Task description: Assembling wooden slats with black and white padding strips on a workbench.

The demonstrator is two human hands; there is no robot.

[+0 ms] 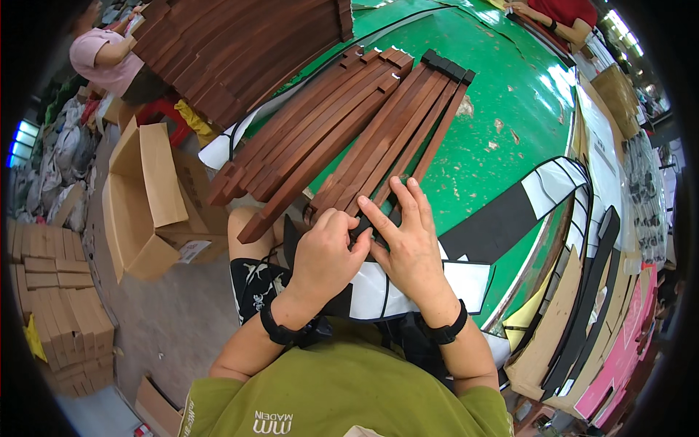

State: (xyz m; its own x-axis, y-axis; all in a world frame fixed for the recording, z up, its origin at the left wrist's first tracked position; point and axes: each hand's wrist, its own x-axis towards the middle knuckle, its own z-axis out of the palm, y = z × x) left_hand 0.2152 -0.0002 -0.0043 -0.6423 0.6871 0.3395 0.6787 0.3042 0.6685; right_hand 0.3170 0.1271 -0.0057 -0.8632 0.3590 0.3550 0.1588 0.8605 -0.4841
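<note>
Dark reddish-brown wooden slats [393,138] lie side by side in front of me, with black end caps [448,67] on their far ends. At their near ends, my left hand [320,251] is closed, thumb and fingers pinched at a small black piece [360,229] that is mostly hidden. My right hand [411,251] lies with fingers stretched and spread over the slat ends, its index fingertip close to my left fingers. Another bundle of notched brown slats [313,124] sits just left of these. Black strips with white patches [419,288] are under my wrists.
A large stack of brown slats [240,51] rises at the far left of the green table [502,146]. An open cardboard box [156,197] stands left on the floor, near stacked cartons [58,298]. Black strips [593,298] lean at the right. Two people work beyond.
</note>
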